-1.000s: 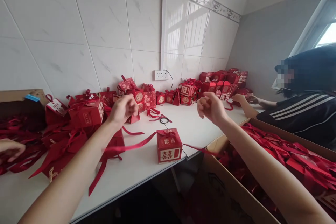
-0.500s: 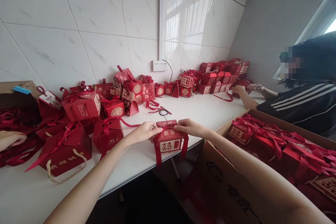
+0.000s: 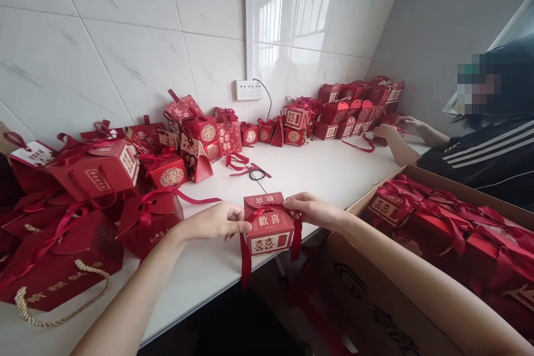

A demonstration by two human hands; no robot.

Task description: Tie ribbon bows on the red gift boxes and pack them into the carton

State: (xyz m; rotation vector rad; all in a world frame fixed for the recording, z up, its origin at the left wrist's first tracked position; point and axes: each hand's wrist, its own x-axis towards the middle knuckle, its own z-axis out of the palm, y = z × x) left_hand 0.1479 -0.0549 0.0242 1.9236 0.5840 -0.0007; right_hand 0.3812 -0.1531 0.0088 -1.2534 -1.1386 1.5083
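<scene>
A small red gift box (image 3: 269,224) with gold characters stands at the front edge of the white counter (image 3: 325,169). Its red ribbon (image 3: 246,258) crosses the top and hangs down both sides past the edge. My left hand (image 3: 217,221) pinches the ribbon at the box's left top corner. My right hand (image 3: 309,209) pinches it at the right top corner. Both hands are closed on the ribbon, touching the box.
Many red gift boxes and bags (image 3: 95,172) crowd the counter's left and back along the tiled wall. A cardboard carton (image 3: 375,289) full of red boxes stands at the right. Another person (image 3: 492,144) in a striped black top reaches to boxes at the far right (image 3: 359,108). A wall socket (image 3: 247,89) with a black cable sits behind.
A second ago my hands were raised, pulling the ribbon ends apart. They came down onto the box, and now hold the ribbon at its top corners with the ends hanging down.
</scene>
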